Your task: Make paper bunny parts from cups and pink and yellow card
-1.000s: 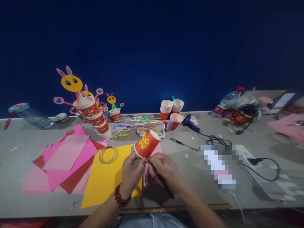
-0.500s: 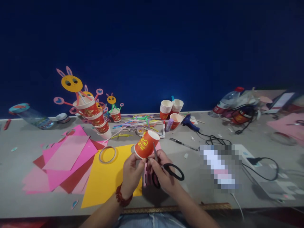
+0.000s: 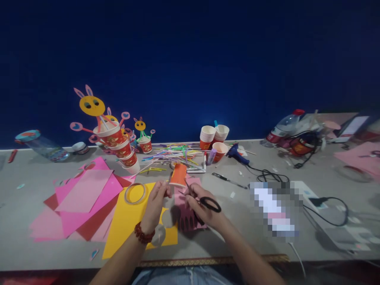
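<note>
An orange-red paper cup point(image 3: 179, 174) is just beyond my hands, its pale rim facing down toward me. My left hand point(image 3: 157, 194), with a red bead bracelet on the wrist, is at the cup's lower left. Its fingers are pinched together, and what they hold, if anything, is too small to make out. Black-handled scissors point(image 3: 210, 204) are in my right hand point(image 3: 199, 201), their blades pointing up and left, close to the cup's right side. Beneath the hands lie a pink sheet point(image 3: 194, 186) with cut-outs and a yellow sheet point(image 3: 127, 225) with round holes.
Stacked cups with a yellow paper face point(image 3: 92, 105) stand at the back left, behind pink sheets point(image 3: 86, 192). A tape roll point(image 3: 135, 193) rests on the yellow sheet. Straws point(image 3: 175, 152), white cups point(image 3: 208, 132), a blue glue gun point(image 3: 237, 154) and a pen point(image 3: 229, 180) lie farther back.
The cup has turned from tilted, with its printed side showing, to rim-down beyond my hands. My left hand has moved left, away from my right hand. The scissors have shifted slightly left.
</note>
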### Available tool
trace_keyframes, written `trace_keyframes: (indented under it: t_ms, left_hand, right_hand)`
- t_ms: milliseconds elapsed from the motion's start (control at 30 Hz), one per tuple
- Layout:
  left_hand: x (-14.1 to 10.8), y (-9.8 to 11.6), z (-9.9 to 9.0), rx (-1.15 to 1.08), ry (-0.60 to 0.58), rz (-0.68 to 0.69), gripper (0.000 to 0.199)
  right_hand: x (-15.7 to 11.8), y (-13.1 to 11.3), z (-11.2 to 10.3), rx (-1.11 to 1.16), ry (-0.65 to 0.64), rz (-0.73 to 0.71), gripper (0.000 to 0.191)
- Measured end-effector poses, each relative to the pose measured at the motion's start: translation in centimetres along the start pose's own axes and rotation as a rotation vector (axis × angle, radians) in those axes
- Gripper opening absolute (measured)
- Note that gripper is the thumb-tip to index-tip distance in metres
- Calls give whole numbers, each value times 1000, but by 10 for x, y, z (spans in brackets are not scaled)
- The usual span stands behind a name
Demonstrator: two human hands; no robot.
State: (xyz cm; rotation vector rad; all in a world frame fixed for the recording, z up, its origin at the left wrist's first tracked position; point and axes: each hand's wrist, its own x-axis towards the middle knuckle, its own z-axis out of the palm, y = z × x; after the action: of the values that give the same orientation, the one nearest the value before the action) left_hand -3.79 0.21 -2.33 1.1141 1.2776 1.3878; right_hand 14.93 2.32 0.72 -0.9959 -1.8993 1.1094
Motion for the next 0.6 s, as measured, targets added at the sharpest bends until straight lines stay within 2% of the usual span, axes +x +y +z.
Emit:
trace_keyframes:
  t_ms: [100, 167, 233, 267, 367, 433, 500, 600]
  left_hand:
    - [7, -2, -14, 142, 107, 33, 27]
    - [19, -3, -24, 205, 142, 72, 25]
    - [36, -4, -28, 400, 98, 95, 33]
    - [46, -5, -28, 444, 31, 38, 37]
    - [73, -13, -18, 453, -75, -41, 50]
    - [84, -19, -7, 436, -125, -70, 55]
    - [87, -24, 4, 394, -165, -90, 57]
    - [79, -24, 11, 277, -219, -120, 57]
  right_hand:
    - [1, 19, 2, 284, 86, 129, 11]
    - [2, 28, 3, 389, 158, 158, 13]
    - [5, 35, 4, 441, 224, 178, 15]
    - [8, 38, 5, 468, 264, 191, 15]
    - [17, 46, 9, 547, 358, 235, 16]
    - [22, 51, 13, 573, 374, 248, 18]
    - [22, 53, 15, 588, 367, 253, 18]
    - [16, 51, 13, 612, 357, 257, 18]
